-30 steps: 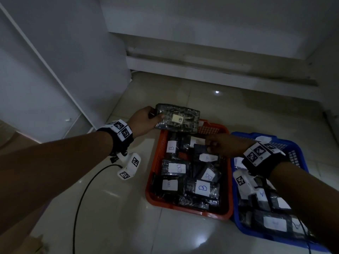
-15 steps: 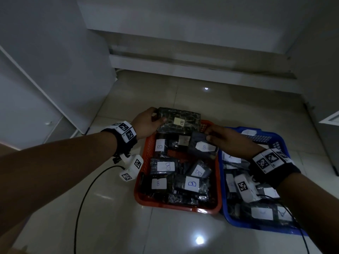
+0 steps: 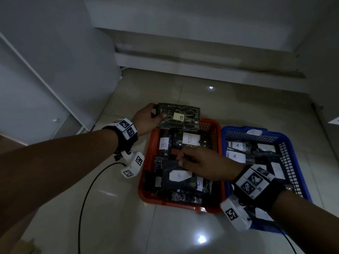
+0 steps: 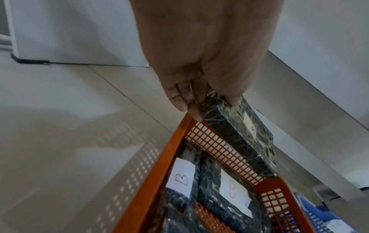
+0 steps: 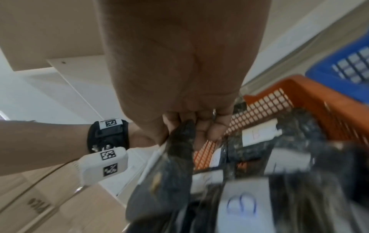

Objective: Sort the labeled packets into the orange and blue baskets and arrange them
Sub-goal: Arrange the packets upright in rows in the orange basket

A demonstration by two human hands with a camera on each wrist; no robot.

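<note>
My left hand (image 3: 146, 119) grips a dark wrapped packet labelled B (image 3: 180, 116) by its left end, holding it over the far rim of the orange basket (image 3: 146, 156); the left wrist view shows the same packet (image 4: 239, 138) above the mesh wall. My right hand (image 3: 198, 162) pinches the top edge of another dark packet labelled B (image 3: 176, 177) over the middle of the orange basket, and that packet (image 5: 169, 173) shows blurred in the right wrist view. The blue basket (image 3: 293, 156) on the right holds packets labelled A.
Both baskets stand side by side on a glossy tiled floor (image 3: 110, 208). A white cabinet (image 3: 45, 70) rises at left and a low wall ledge (image 3: 201, 65) runs behind. A black cable (image 3: 88, 189) trails across the floor from my left wrist.
My right hand has carried its B packet from the far right part of the orange basket toward the middle and nearer. The left hand still holds its packet over the far rim.
</note>
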